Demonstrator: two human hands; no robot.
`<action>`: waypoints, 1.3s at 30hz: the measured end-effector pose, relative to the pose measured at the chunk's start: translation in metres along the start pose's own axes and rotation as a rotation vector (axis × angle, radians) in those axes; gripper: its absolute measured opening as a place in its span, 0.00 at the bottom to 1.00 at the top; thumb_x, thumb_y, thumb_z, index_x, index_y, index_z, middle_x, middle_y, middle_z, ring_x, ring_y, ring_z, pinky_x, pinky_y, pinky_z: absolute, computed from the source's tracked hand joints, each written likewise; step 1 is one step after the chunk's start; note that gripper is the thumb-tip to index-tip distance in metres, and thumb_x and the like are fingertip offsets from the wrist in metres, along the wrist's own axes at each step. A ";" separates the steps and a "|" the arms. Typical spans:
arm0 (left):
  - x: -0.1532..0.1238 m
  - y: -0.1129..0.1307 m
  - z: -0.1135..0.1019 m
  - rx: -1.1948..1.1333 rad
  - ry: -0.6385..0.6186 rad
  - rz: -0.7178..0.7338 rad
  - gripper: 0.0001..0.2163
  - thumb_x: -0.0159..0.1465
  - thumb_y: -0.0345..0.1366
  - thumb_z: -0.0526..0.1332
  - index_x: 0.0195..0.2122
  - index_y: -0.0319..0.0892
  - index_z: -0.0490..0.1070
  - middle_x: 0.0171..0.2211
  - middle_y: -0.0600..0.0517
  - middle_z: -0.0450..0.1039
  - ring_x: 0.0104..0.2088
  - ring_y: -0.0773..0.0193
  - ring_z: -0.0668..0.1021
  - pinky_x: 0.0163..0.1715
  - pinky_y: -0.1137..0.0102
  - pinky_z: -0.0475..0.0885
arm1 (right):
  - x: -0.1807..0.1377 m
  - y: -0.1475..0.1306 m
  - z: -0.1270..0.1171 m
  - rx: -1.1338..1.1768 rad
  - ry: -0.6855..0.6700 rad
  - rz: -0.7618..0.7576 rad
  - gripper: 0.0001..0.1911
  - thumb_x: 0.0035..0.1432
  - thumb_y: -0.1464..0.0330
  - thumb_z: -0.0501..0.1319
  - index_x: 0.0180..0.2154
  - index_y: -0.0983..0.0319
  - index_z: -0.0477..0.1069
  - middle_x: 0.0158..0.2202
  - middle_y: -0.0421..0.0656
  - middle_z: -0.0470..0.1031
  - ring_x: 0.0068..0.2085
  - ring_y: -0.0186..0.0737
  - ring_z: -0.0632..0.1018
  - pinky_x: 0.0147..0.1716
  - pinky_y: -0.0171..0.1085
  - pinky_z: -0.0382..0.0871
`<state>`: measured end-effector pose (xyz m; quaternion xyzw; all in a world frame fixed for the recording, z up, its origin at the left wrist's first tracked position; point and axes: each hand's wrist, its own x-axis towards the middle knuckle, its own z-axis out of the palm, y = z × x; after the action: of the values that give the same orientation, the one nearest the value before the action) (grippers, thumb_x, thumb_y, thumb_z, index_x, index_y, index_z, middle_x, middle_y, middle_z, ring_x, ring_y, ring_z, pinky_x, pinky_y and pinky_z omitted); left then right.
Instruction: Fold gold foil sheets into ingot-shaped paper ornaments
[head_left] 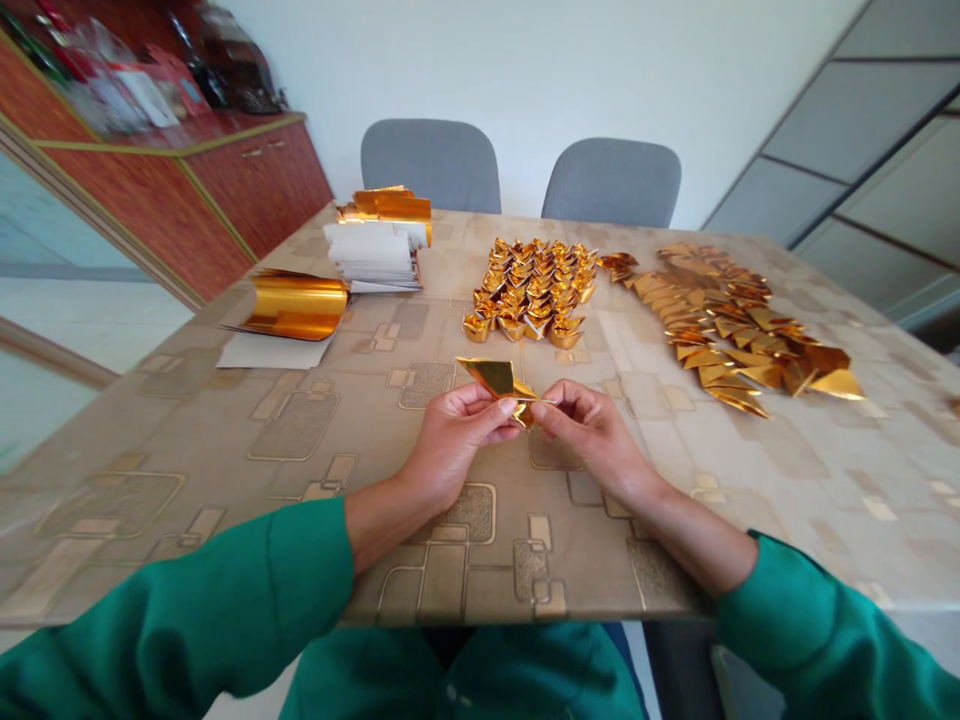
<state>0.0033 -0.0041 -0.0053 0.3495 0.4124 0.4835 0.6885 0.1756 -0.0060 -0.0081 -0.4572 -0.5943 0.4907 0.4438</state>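
A partly folded piece of gold foil paper (496,379) is held above the table (225,450) between both hands. My left hand (454,437) pinches its near left side with thumb and fingers closed. My right hand (589,425) pinches its right end, fingers curled. Beyond the hands lie several finished gold ingot shapes (534,290) packed in rows. To their right is a long heap of folded gold triangles (731,325).
A curled gold sheet (296,307) lies on white paper at the left. A stack of white-backed sheets (375,255) with gold sheets (390,205) behind sits farther back. Two grey chairs (431,165) stand at the far side; a red cabinet (225,190) is at left.
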 end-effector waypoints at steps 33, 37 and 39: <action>0.004 -0.003 -0.004 0.015 -0.012 -0.032 0.11 0.52 0.38 0.73 0.32 0.37 0.77 0.30 0.51 0.78 0.28 0.69 0.77 0.35 0.70 0.73 | 0.000 0.003 -0.002 -0.030 -0.153 0.084 0.25 0.56 0.46 0.62 0.26 0.62 0.69 0.21 0.36 0.65 0.22 0.30 0.63 0.22 0.33 0.54; 0.004 -0.004 -0.003 0.012 -0.016 -0.016 0.12 0.52 0.37 0.73 0.33 0.37 0.78 0.30 0.50 0.78 0.29 0.69 0.76 0.37 0.70 0.73 | 0.000 0.009 0.002 0.002 -0.196 0.103 0.24 0.52 0.47 0.66 0.28 0.62 0.68 0.22 0.34 0.62 0.23 0.29 0.61 0.22 0.33 0.52; 0.003 -0.005 -0.003 0.018 -0.013 -0.019 0.12 0.52 0.37 0.73 0.33 0.37 0.77 0.29 0.51 0.77 0.29 0.69 0.76 0.36 0.71 0.72 | -0.001 0.010 0.003 0.003 -0.211 0.090 0.23 0.53 0.48 0.65 0.29 0.62 0.69 0.22 0.34 0.62 0.23 0.30 0.60 0.23 0.33 0.52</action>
<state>0.0029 -0.0023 -0.0121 0.3547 0.4157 0.4709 0.6925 0.1739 -0.0061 -0.0185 -0.4288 -0.6158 0.5563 0.3569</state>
